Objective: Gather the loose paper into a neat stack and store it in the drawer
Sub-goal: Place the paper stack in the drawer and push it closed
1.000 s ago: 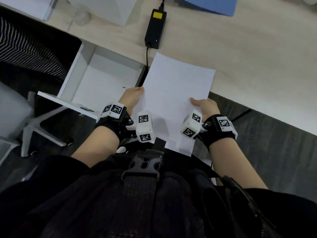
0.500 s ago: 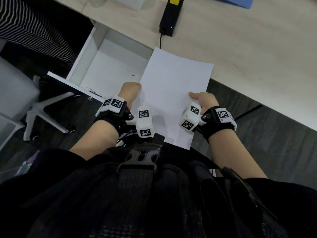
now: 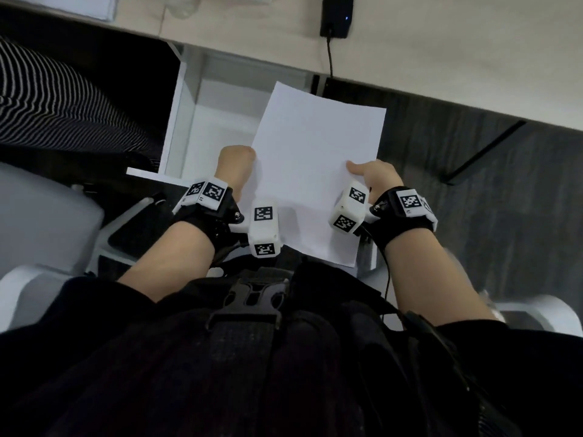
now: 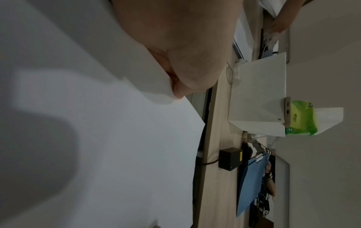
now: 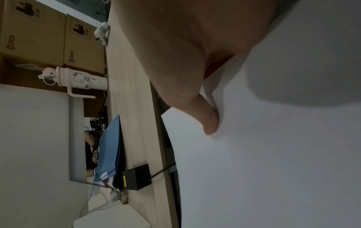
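Note:
I hold a stack of white paper flat in the air in front of my waist, off the desk. My left hand pinches its left edge, thumb on top. My right hand pinches the right edge, its thumb lying on the top sheet. The white drawer stands pulled open under the desk edge, just left of and below the paper; the stack's far left corner hangs over it. The fingers under the sheets are hidden.
The light wood desk runs across the top, with a black power adapter and its cable. A blue folder, cardboard boxes and a pink cup are further back. A striped chair stands left of the drawer.
Both hands have carried the stack back off the desk edge and a little left, toward the open drawer. The grip on both sides is unchanged.

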`<state>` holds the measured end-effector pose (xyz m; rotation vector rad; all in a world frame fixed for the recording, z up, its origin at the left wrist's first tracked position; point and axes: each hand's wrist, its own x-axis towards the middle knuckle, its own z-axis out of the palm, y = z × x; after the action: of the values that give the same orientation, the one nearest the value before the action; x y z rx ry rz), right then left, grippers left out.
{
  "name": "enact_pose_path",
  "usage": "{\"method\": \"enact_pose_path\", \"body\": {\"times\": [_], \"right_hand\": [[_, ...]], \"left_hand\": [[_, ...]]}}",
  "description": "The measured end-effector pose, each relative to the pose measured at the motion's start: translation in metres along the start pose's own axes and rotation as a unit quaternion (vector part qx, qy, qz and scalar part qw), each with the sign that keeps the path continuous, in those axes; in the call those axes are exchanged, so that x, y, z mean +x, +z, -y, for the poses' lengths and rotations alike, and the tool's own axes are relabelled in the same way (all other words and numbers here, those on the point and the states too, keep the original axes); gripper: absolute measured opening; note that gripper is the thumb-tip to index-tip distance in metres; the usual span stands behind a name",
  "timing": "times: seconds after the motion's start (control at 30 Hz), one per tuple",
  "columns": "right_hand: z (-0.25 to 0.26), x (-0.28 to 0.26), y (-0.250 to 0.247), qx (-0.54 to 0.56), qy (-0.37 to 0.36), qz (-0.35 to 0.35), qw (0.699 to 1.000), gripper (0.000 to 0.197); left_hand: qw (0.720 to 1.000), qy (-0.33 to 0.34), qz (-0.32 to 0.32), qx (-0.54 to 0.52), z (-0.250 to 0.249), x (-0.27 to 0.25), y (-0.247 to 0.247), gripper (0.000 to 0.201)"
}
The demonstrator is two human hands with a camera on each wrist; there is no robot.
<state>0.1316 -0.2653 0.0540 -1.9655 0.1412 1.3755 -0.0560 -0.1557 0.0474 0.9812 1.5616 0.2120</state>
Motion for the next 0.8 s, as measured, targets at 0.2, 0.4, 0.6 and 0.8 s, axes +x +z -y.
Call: {"method": "enact_pose_path", "body": {"times": [0.2, 0.4, 0.6, 0.8], "right_hand": [[-0.013, -0.008, 0.043, 0.033, -0.004, 0.007, 0.999, 0.028], [-0.022, 0.008, 0.074, 0.020, -0.027, 0.016, 0.999, 0.026], [-0.019, 0.042, 0.091, -0.014, -0.055, 0.025, 0.998, 0.029], [-0.006, 0.069, 0.111, -0.036, -0.106, 0.036, 0.993, 0.036]], "left_hand": [[0.997, 0.025, -0.009, 0.071, 0.005, 0.020, -0.039, 0.037], [0.994, 0.037, -0.031, 0.100, 0.012, 0.051, -0.057, 0.037], [0.994, 0.057, -0.079, 0.051, 0.018, 0.082, -0.055, 0.031], [0.987, 0.089, -0.120, 0.066, 0.021, 0.119, -0.057, 0.036]]}}
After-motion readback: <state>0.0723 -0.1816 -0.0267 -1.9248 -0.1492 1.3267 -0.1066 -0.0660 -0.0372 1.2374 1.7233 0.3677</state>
